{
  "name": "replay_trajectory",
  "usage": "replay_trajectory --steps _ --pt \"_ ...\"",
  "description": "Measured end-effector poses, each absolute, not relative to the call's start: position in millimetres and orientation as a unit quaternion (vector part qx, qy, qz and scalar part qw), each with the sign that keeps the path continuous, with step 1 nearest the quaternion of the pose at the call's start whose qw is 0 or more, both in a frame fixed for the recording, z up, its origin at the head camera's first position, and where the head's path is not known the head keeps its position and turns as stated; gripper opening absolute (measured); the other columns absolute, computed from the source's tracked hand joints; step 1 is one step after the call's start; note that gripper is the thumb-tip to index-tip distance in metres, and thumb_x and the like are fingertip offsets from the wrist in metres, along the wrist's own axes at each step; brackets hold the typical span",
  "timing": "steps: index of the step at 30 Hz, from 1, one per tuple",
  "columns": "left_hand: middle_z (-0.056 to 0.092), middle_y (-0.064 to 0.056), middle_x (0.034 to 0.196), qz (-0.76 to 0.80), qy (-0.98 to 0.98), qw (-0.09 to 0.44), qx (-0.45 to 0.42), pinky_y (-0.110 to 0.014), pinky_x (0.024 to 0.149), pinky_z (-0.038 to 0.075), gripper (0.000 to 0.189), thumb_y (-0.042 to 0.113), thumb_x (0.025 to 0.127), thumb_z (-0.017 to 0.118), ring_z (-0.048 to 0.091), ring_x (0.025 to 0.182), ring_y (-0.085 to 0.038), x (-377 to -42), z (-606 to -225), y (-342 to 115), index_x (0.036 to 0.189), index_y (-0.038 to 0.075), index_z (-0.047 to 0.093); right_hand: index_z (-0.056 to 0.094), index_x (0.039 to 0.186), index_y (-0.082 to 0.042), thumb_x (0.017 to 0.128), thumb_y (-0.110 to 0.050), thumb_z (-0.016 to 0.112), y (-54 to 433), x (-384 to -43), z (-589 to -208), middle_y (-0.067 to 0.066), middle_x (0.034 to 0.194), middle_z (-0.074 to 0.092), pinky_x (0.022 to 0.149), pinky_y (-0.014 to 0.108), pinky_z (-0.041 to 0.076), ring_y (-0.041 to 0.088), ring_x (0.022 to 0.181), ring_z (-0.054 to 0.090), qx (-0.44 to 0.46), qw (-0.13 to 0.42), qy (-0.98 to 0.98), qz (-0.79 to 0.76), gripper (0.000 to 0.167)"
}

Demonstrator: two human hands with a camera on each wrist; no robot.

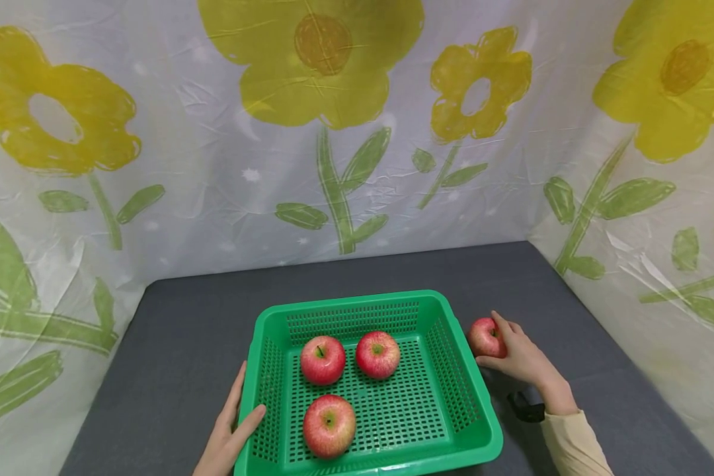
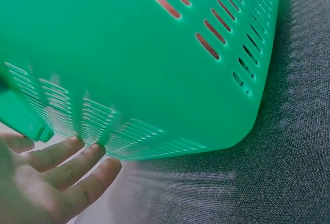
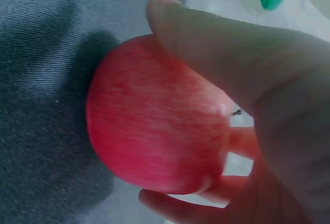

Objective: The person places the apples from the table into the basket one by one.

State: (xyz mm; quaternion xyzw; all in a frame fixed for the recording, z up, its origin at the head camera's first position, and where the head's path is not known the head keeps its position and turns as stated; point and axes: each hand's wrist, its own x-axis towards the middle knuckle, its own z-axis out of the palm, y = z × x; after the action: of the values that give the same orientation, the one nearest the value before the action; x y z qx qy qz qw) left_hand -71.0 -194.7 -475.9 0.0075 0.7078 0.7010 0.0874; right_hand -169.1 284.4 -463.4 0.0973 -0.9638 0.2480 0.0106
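A red apple (image 1: pixel 484 338) sits on the dark table right of the green plastic basket (image 1: pixel 488 423). My right hand (image 1: pixel 523 357) grips it from above, thumb on the basket side and fingers round the far side. Up close in the right wrist view, the apple (image 3: pixel 154 121) shows its short stem toward the palm. Beside the basket's left wall, my left hand (image 1: pixel 229 426) rests with the thumb over the rim and relaxed fingers (image 2: pixel 77 172) along the outside. Inside the basket lie three apples: one back left (image 1: pixel 323 360), one back middle (image 1: pixel 377 355), one in front (image 1: pixel 329 426).
The table (image 1: pixel 184 344) has a dark grey cloth. White sheets (image 1: pixel 214 198) printed with yellow flowers hang behind it and along both sides. A black band (image 1: pixel 526 406) is at the right wrist, by the beige sleeve (image 1: pixel 571 443).
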Motion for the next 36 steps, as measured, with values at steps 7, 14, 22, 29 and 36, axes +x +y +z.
replay_trajectory --steps 7,14,22,29,36 --pt "-0.007 -0.01 0.155 0.7 0.709 0.086 0.01 -0.05 0.101 0.037 0.071 0.022 0.1 0.043 0.007 0.137 -0.041 -71 -477 -195 0.149 0.029 -0.009 0.033 0.136 0.009 0.073 -0.033 0.079 281 -174 -471 0.035 0.117 0.044 0.071 0.05 0.049 0.041 0.093 0.053 0.09 0.041 -0.963 0.252 0.088" --pt "-0.007 -0.01 0.154 0.7 0.709 0.084 0.014 -0.054 0.102 0.034 0.072 0.021 0.101 0.042 0.005 0.137 -0.041 -71 -475 -195 0.149 0.023 -0.011 0.037 0.131 0.008 0.073 -0.028 0.078 277 -175 -469 0.032 0.109 0.048 0.063 0.042 0.048 0.035 0.084 0.054 0.06 0.044 -0.959 0.274 0.079" --pt "-0.007 -0.01 0.155 0.706 0.703 0.083 0.011 -0.052 0.101 0.036 0.071 0.021 0.101 0.042 0.005 0.137 -0.041 -70 -475 -194 0.149 0.025 -0.009 0.038 0.129 0.007 0.071 -0.026 0.079 275 -172 -468 0.03 0.108 0.048 0.062 0.04 0.047 0.036 0.085 0.053 0.038 0.05 -0.954 0.293 0.078" --pt "-0.007 -0.01 0.154 0.704 0.706 0.081 0.008 -0.055 0.101 0.035 0.072 0.021 0.1 0.043 0.005 0.137 -0.041 -70 -475 -194 0.149 0.022 -0.01 0.038 0.128 0.006 0.07 -0.025 0.08 278 -168 -451 0.029 0.107 0.048 0.064 0.046 0.048 0.039 0.088 0.052 0.045 0.092 -0.951 0.292 0.079" --pt "-0.007 -0.009 0.155 0.7 0.709 0.083 0.005 -0.056 0.101 0.033 0.072 0.021 0.1 0.043 0.004 0.137 -0.04 -71 -476 -193 0.149 0.026 -0.009 0.037 0.131 0.003 0.072 -0.03 0.08 275 -158 -415 0.026 0.112 0.047 0.064 0.044 0.048 0.038 0.09 0.051 0.054 0.123 -0.946 0.295 0.08"
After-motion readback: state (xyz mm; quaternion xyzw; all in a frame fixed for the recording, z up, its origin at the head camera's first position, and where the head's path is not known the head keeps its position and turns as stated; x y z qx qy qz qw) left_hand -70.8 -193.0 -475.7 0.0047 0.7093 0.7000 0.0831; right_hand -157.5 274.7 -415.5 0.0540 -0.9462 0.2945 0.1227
